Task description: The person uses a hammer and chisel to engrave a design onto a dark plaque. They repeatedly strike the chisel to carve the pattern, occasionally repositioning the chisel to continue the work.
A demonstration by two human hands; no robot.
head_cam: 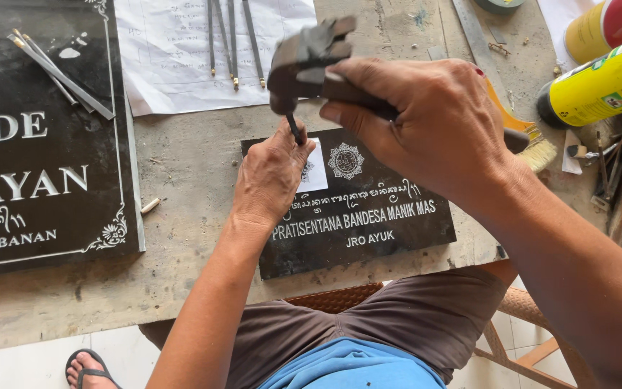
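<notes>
Two bare hands at work over small black engraved stone plaque [368, 223], which lies flat near front edge of worn grey worktable [188, 166]. Left hand [271, 176] rests on plaque's upper left corner, fingers pinched tight round thin dark metal chisel [294, 128], held nearly upright, tip hidden behind hand. Right hand [426, 126] clenched round handle of dark-headed hammer [304, 61], head just above chisel top. Larger black lettered stone slab [44, 137] lies well left. Yellow spray cans [606, 83] lie far right, beside yellow-handled brush [534, 144].
</notes>
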